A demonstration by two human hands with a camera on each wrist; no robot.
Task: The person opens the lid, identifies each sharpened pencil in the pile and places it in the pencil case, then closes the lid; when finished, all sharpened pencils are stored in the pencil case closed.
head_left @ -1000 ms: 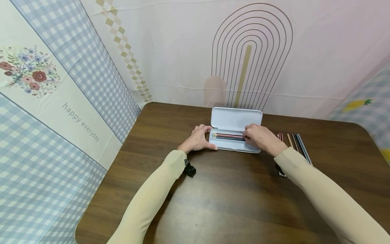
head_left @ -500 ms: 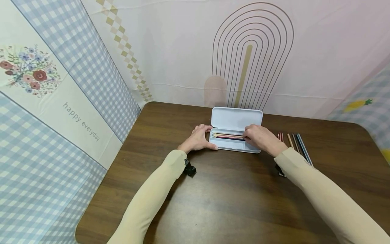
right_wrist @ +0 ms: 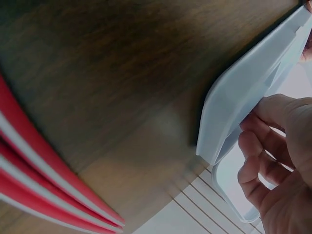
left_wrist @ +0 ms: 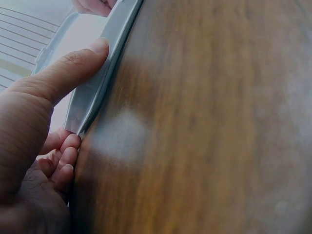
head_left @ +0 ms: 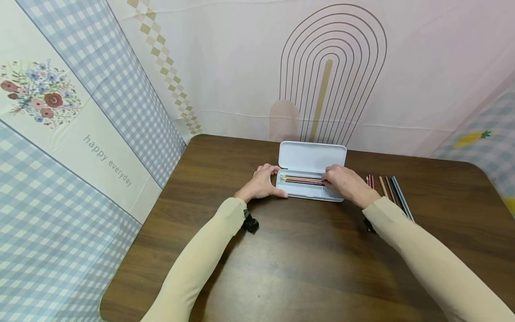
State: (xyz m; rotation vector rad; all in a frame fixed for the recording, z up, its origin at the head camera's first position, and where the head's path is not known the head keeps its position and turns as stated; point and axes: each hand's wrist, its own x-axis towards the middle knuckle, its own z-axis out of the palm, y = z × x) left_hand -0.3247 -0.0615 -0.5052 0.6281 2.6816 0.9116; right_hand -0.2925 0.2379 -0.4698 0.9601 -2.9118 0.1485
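A white pencil case point(head_left: 303, 191) lies on the table with its lid point(head_left: 312, 155) raised at the back. Several pencils point(head_left: 299, 180) lie side by side in its rear compartment, sharpened tips to the left. My left hand point(head_left: 262, 182) grips the left end of the case, thumb point(left_wrist: 80, 63) along the front wall and fingers curled at the corner. Inside the right part of the case, my right hand point(head_left: 342, 180) has thumb and curled fingers point(right_wrist: 261, 141) together at the pencils' right ends. Those ends are hidden under the fingertips.
Right of the case, on the brown table point(head_left: 289, 259), lie red pencils point(head_left: 370, 180), a tan one point(head_left: 383, 185) and darker ones point(head_left: 401, 197), partly behind the right forearm. Red-and-white striped pencils point(right_wrist: 44, 165) show close up in the right wrist view. A patterned cloth point(head_left: 233, 67) hangs behind.
The pencils in the case have shifted and turned slightly under the right fingertips, showing a different order of colours. The right hand has moved very little; the left hand and case stay put.
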